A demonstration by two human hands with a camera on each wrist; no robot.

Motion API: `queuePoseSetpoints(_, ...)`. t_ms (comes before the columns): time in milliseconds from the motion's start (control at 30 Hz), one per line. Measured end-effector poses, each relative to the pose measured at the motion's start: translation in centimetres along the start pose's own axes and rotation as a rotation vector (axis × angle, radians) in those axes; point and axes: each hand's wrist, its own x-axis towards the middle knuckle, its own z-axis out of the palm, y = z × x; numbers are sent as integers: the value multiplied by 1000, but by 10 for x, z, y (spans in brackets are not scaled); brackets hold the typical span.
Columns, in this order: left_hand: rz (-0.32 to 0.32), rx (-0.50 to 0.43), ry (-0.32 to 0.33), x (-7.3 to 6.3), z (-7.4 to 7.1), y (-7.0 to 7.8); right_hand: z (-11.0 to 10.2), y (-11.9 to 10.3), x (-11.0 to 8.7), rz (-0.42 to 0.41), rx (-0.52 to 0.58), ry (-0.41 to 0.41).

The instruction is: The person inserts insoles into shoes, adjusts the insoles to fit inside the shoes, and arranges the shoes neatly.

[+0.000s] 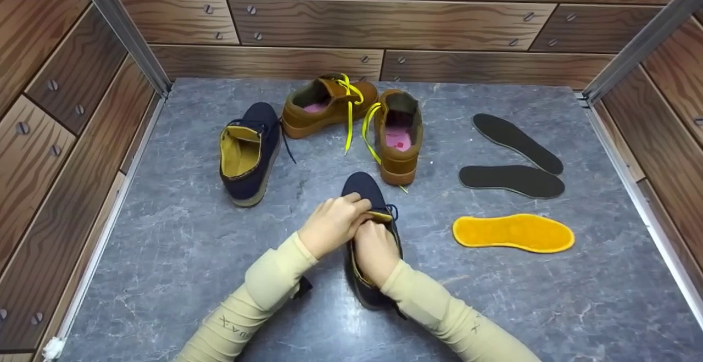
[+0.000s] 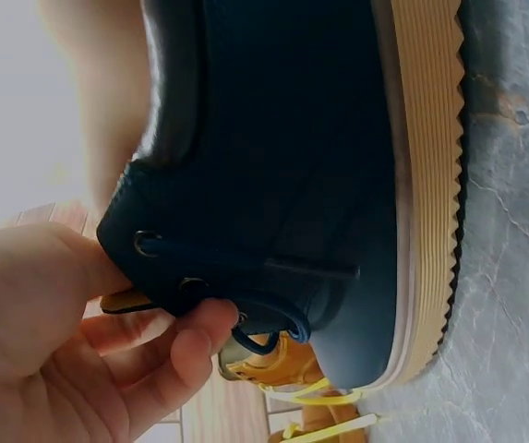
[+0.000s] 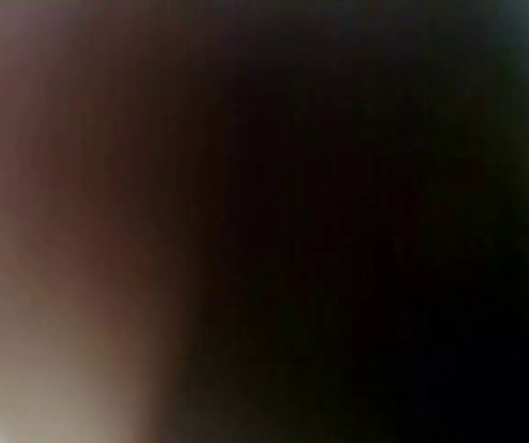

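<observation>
A navy lace-up shoe (image 1: 363, 189) stands on the floor in front of me, its toe pointing away. My left hand (image 1: 336, 222) grips it at the tongue and eyelet edge; the left wrist view shows the curled fingers (image 2: 210, 323) against the lace holes of the shoe (image 2: 292, 185). My right hand (image 1: 378, 249) reaches down into the shoe's opening, its fingers hidden inside. Whether they hold anything there cannot be seen. The right wrist view is dark and blurred. To the right lies a yellow-orange insole (image 1: 513, 233).
A second navy shoe (image 1: 250, 159) with yellow lining stands at the left. Behind are two brown shoes (image 1: 329, 109) with yellow laces and pink inside; one (image 1: 399, 159) stands close to the navy toe. Two black insoles (image 1: 511, 181) lie at the right. Wood-patterned walls (image 1: 384, 21) enclose the grey floor.
</observation>
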Motion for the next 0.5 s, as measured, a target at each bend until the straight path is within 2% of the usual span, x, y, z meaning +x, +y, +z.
queuePoseSetpoints(167,8,-16,-3,0,0,0,2,-2,-1,8,-6,-1)
queuePoseSetpoints(300,0,-19,-3,-1,-1,-2,-2,-3,-1,0,30,-19)
queuePoseSetpoints(500,-4,-12,-17,0,-2,-3,-29,-1,-6,-105,125,-110)
